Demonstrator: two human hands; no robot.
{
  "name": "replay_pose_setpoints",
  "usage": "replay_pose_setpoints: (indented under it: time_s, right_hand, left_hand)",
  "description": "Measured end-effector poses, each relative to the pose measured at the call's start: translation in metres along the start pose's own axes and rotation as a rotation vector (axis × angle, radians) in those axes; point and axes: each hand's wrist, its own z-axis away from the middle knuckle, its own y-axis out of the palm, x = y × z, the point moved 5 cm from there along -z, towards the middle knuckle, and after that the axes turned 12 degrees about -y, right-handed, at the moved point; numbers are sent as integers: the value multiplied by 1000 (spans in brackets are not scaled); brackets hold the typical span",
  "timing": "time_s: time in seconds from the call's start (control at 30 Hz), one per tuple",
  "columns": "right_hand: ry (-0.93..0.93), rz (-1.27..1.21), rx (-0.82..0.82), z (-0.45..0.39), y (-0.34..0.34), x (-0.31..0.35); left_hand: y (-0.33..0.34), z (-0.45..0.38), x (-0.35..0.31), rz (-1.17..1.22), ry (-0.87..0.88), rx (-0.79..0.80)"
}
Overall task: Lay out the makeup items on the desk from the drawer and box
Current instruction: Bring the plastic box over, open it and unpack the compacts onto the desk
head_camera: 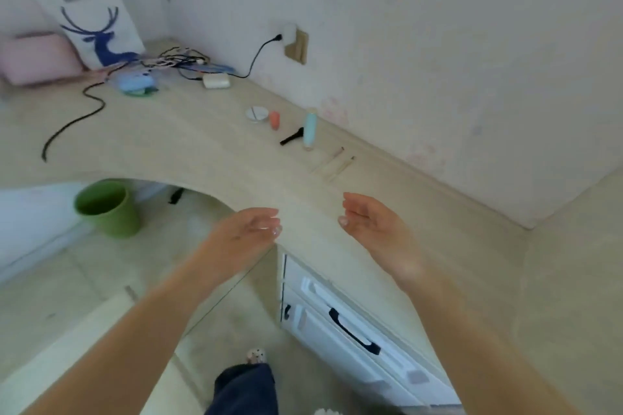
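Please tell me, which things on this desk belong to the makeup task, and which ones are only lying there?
Belong to the task:
round white compact
small coral item
black brush
light blue tube
two thin pencils
white drawers under the desk

Just lying about:
tangled cables
white charger
blue case
deer cushion
pink cushion
green bin

Beige desk [202, 145], green bin [108, 209], pale blue tube [309, 127], coral tube [274, 120], white cushion [87, 10] with navy deer print, pink cushion [37, 59], white drawer [354, 323] with black handle [354, 332]
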Motion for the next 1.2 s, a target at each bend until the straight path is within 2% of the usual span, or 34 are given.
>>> replay_pose_setpoints:
  time_s: [0.43, 0.47, 0.57, 0.67, 1.0, 1.1, 1.2]
  right_hand:
    - [-158, -95, 592, 65, 204, 86]
    - [-201, -102, 695, 87, 253, 107]
    - [-203, -150, 741, 102, 278, 116]
    - [-263, -162, 859, 143, 342, 144]
    - [-405, -310, 1153, 333, 552, 269]
    - [-428, -378, 1250, 385, 605, 300]
    - [-470, -345, 1349, 428, 648, 316]
  left_hand:
    - [-131, 221, 113, 313, -94, -618]
    - [-155, 270, 138, 369, -103, -732]
    - [-162, 296, 144, 361, -124, -756]
    - [-185, 365, 169, 454, -122, -868]
    - [-290, 602, 284, 589, -65, -1139]
    - [-313, 660, 319, 631, -84, -1219]
    - [-326, 704, 345, 662, -104, -1296]
